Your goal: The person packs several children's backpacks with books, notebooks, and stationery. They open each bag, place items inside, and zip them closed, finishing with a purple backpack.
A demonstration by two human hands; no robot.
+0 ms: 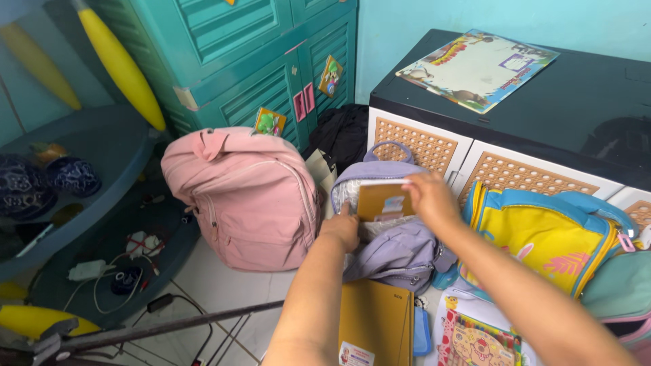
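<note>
A lilac backpack (397, 254) stands open on the floor between a pink backpack (247, 193) and a yellow-and-blue backpack (542, 237). My right hand (428, 196) grips the top edge of a thin orange-brown notebook (383, 200) that is partly inside the lilac bag's opening. My left hand (341, 229) holds the near edge of that opening, fingers inside. A second orange-brown notebook (376, 322) lies flat on the floor below my arms.
A dark-topped drawer unit (542, 108) with a colourful printed sheet (478, 68) stands behind the bags. A teal cabinet (258, 61) is at back left. Colouring book (475, 339), a black bag (342, 132), cables and a charger (88, 271) lie around.
</note>
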